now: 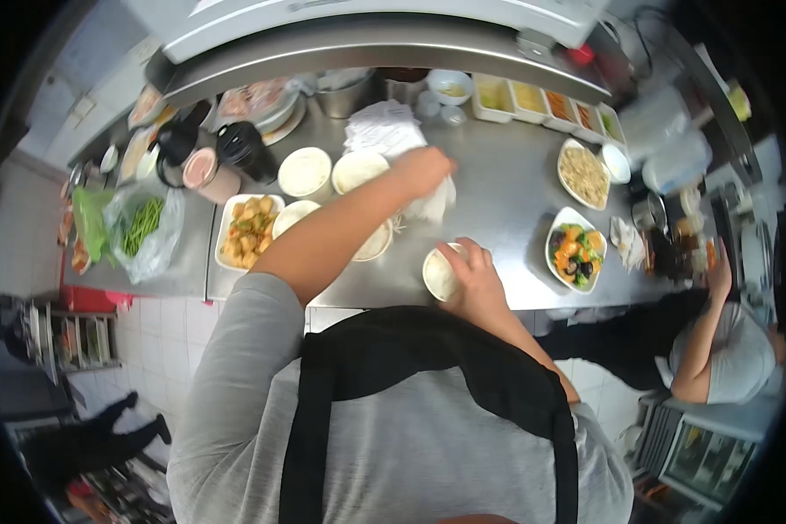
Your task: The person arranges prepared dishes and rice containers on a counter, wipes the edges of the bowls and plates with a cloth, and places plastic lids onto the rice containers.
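My left hand (424,171) is closed on a white cloth (434,204), which hangs down below the fingers over the steel counter. My left forearm crosses above several bowls of white rice, among them one at the back (306,169) and one nearer (373,243); the arm partly hides some. My right hand (478,278) grips the right side of another small rice bowl (440,273) near the counter's front edge, with fingers over its rim. A pile of white paper slips (382,129) lies just behind my left hand.
A dish of browned chunks (251,230) stands left; a vegetable dish (575,250) and a dish of pale shredded food (583,174) stand right. Ingredient tubs (530,102) line the back under a low shelf (384,65). A co-worker (716,349) stands at right.
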Motion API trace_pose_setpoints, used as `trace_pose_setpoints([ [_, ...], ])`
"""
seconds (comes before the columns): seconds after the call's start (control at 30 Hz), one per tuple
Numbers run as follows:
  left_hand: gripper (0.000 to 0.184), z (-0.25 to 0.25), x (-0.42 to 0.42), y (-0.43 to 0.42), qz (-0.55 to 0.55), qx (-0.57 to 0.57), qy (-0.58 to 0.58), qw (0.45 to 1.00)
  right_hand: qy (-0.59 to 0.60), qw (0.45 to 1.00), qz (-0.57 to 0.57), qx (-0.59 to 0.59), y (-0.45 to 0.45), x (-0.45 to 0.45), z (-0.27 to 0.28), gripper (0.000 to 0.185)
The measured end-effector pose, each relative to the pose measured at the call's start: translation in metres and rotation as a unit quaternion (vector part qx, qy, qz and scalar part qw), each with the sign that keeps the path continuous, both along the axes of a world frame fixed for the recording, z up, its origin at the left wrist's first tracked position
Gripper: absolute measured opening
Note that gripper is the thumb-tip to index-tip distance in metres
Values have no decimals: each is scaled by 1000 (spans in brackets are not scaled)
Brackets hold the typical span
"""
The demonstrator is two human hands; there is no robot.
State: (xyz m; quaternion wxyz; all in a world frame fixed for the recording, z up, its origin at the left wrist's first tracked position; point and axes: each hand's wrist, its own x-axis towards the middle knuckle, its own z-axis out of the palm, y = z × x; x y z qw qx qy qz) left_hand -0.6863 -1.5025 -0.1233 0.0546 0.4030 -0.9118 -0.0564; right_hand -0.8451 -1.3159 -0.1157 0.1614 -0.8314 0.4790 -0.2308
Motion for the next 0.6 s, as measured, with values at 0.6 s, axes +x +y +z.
trace_pose_setpoints([
  [0.6,29,66,-15,37,4,-53,190,980,-121,976,-167,-69,-45,-66,-56,39],
])
